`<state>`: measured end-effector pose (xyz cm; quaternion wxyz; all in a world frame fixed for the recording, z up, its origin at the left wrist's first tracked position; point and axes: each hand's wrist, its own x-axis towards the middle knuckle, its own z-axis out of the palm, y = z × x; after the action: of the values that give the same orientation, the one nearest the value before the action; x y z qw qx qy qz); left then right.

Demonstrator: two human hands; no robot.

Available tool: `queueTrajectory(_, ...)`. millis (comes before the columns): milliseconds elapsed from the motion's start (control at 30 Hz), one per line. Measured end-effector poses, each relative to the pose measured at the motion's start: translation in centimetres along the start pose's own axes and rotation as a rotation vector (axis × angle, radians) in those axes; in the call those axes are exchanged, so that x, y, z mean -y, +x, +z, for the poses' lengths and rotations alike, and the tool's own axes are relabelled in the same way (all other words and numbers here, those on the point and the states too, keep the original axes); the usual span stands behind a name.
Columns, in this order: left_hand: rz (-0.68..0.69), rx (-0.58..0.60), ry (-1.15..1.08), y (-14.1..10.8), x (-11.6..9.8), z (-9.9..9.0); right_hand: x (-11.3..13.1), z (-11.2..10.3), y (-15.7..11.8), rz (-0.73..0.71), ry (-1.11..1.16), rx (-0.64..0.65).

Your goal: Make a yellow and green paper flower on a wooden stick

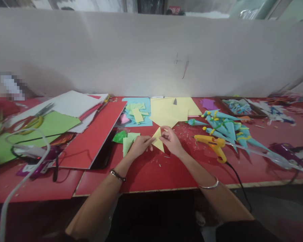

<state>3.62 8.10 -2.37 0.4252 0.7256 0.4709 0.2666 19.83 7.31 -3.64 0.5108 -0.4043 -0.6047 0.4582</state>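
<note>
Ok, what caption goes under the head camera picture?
Left hand and right hand hold yellow paper over a red table, glue gun nearby.

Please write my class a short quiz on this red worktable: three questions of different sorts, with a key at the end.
1. Multiple choice: What do the left hand and the right hand both hold?
a) a sheet of purple paper
b) a pale yellow paper piece with pointed corners
c) a pair of yellow-handled scissors

2. True or false: The yellow plastic glue gun with a black cord lies to the right of both hands.

3. Fill in the blank: The thin silver metal bangle is on the person's ____ wrist.

Key: 1 b; 2 true; 3 right.
</note>
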Motion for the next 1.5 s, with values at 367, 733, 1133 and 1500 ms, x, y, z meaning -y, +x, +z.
queueTrajectory(367, -0.004, 0.012, -0.259, 0.2, -0.2, -0.6, 0.4, -0.7, 0.0, -0.324, -0.284, 0.142)
queueTrajectory(733, 0.001, 0.287, -0.397, 0.0, -0.6, -0.3, 0.9, -0.6, 0.0, -0.071, -0.190, -0.083)
queueTrajectory(1133, -0.016, 0.147, -0.232, 0.0, -0.9, 0.6, -0.3, 0.1, 0.2, -0.001, -0.021, -0.024)
queueTrajectory(1500, 0.030, 0.151, -0.307, 0.1, -0.5, 0.5, 0.1, -0.3, 0.3, 0.076, -0.039, 0.123)
